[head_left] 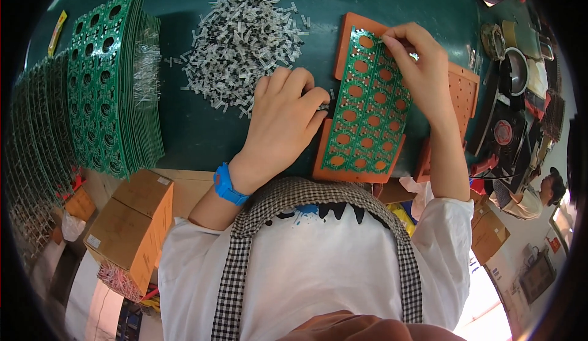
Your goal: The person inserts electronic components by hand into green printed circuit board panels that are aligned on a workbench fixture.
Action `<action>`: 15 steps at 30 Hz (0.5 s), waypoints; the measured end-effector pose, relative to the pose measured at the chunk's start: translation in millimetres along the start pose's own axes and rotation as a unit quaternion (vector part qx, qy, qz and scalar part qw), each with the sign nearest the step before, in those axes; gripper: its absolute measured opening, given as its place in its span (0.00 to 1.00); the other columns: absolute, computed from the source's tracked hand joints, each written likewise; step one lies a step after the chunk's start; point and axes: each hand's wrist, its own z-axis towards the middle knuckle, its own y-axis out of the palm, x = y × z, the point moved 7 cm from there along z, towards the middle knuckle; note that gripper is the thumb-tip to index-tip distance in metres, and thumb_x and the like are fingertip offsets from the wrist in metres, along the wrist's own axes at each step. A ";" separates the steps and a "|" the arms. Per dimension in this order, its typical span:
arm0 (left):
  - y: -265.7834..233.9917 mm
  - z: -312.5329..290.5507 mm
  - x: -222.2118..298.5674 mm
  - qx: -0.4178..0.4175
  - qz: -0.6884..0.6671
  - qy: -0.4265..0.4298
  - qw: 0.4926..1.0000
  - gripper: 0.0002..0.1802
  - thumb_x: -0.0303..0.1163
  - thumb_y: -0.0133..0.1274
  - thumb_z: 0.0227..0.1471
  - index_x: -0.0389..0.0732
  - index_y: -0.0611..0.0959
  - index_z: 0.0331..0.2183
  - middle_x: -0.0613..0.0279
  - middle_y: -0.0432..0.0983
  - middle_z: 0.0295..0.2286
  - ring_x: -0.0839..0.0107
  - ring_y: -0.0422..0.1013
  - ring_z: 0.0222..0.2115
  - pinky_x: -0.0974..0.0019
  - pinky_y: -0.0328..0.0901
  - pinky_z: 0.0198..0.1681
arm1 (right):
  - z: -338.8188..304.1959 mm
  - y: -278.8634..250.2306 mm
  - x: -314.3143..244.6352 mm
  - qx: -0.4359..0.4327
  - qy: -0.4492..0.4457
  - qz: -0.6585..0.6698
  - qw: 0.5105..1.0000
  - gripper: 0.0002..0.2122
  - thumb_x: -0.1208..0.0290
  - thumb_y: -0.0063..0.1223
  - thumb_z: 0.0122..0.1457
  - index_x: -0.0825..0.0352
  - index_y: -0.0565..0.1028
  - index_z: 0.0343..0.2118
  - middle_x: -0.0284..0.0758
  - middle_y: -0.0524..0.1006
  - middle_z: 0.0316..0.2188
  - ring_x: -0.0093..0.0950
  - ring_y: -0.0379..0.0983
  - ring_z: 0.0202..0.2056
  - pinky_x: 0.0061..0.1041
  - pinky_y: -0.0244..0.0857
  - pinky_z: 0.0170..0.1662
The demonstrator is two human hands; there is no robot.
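Green circuit board [364, 107] under right hand [424, 64], fingertips together; just right of left hand [277, 115], cannot tell if clamped.

A white T-shirt [324, 267] with short, loose sleeves [447, 231] fills the lower centre of the frame, its chest print [343, 213] black with a blue splatter. Over it goes a black-and-cream checked apron [306, 191] with wide straps [233, 280]. A bright blue band [228, 186] circles the left wrist; the left hand [278, 111] and right hand [422, 62] are bare.
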 end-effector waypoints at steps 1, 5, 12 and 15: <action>-0.8 0.3 1.8 -0.001 0.016 0.002 1.000 0.09 0.28 0.60 0.41 0.44 0.79 0.30 0.65 0.66 0.32 0.65 0.63 0.37 0.62 0.55 0.41 | 2.5 1.9 -4.3 -0.006 -0.036 -0.033 0.999 0.05 0.75 0.52 0.57 0.70 0.74 0.32 0.36 0.73 0.27 0.28 0.71 0.28 0.23 0.65 0.34; 3.6 0.2 -1.3 0.007 0.020 0.006 1.000 0.09 0.26 0.59 0.41 0.42 0.79 0.30 0.64 0.67 0.31 0.63 0.63 0.36 0.61 0.57 0.40 | 11.4 5.7 -10.7 -0.018 -0.104 -0.075 0.992 0.04 0.75 0.51 0.57 0.69 0.72 0.31 0.37 0.71 0.28 0.35 0.70 0.30 0.28 0.65 0.34; -10.4 -6.2 -23.7 0.124 -0.277 -0.081 0.949 0.06 0.19 0.56 0.47 0.36 0.79 0.31 0.61 0.77 0.26 0.72 0.71 0.25 0.72 0.66 0.29 | 18.7 10.4 -9.8 -0.063 -0.145 -0.107 0.982 0.04 0.74 0.50 0.57 0.68 0.71 0.32 0.37 0.71 0.29 0.37 0.70 0.33 0.30 0.66 0.36; -2.6 -8.7 -32.5 0.125 -0.420 -0.155 0.885 0.09 0.19 0.55 0.49 0.36 0.80 0.37 0.62 0.78 0.29 0.77 0.72 0.28 0.74 0.67 0.33 | 20.5 12.8 -9.0 -0.069 -0.139 -0.116 0.981 0.04 0.73 0.50 0.57 0.68 0.71 0.32 0.37 0.71 0.30 0.37 0.71 0.33 0.30 0.66 0.36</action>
